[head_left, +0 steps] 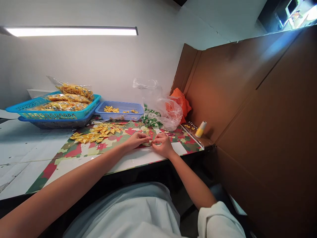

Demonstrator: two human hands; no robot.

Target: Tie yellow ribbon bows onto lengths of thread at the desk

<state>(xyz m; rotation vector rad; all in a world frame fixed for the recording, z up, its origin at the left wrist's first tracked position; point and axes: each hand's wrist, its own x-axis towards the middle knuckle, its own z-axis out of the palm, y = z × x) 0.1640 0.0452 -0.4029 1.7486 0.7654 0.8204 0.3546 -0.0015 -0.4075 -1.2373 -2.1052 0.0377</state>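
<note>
Over camouflage-print covering (75, 150), left fingers (144, 136) and right fingers (159, 140) pinch a tiny, pale, half-hidden piece (150, 141).

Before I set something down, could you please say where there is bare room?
The widest free patch, bar some specks, is the white tabletop left of the yellow bows, in front of the turquoise basket. Beyond the left hand and right hand it is crowded: bows, plastic bag, lilac basket.

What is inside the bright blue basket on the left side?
The bright blue basket holds clear plastic bags of yellow pieces, piled on one another. Whatever may lie beneath the lowest bags is covered and cannot be seen.
</note>
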